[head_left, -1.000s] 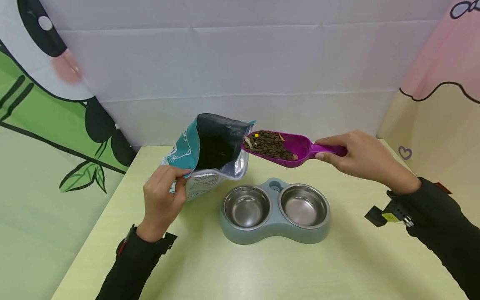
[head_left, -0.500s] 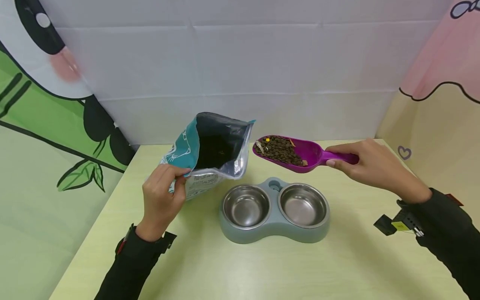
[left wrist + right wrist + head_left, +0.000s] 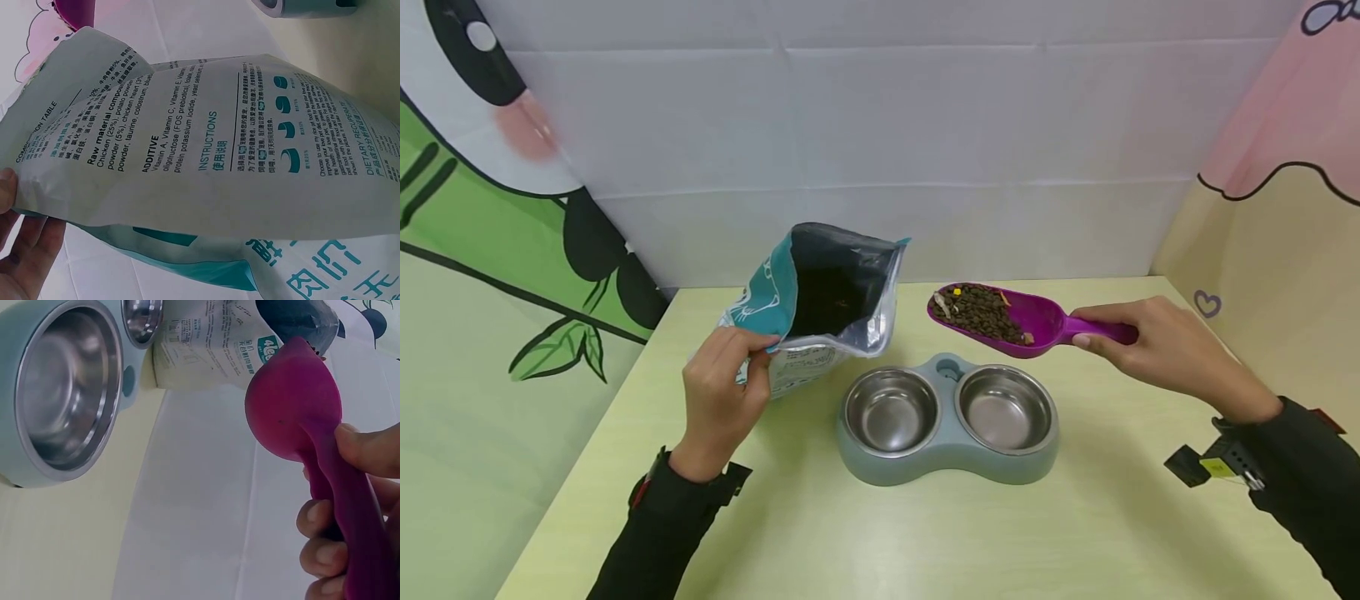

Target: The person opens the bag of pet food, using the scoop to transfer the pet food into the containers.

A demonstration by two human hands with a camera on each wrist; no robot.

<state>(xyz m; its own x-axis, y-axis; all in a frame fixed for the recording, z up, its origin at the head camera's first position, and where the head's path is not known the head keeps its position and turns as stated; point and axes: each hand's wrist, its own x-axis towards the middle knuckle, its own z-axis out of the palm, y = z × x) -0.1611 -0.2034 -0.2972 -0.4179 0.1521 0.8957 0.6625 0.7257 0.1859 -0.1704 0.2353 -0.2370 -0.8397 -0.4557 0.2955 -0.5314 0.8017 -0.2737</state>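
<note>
My left hand [image 3: 724, 392] pinches the near edge of an open pet food bag [image 3: 772, 292], teal and silver, its mouth gaping toward me with dark contents inside. Printed feeding instructions cover the bag side [image 3: 206, 156] in the left wrist view. In my right hand [image 3: 1165, 350] is the handle of a magenta scoop [image 3: 1047, 323], gripped between thumb and curled fingers. Brown kibble [image 3: 981, 312] with a few yellow and pale bits fills the scoop's front part. The scoop hangs level, to the right of the bag and beyond the double bowl.
A grey-blue double feeder [image 3: 947, 462] stands on the pale table [image 3: 880, 542] below the scoop. Both its steel bowls, the left bowl [image 3: 891, 417] and the right bowl [image 3: 1006, 412], hold nothing. A white cloth backdrop [image 3: 925, 150] rises behind the table.
My right hand has drawn the loaded scoop away from the bag's mouth, to the right and slightly toward me. The left hand and bag stay in place.
</note>
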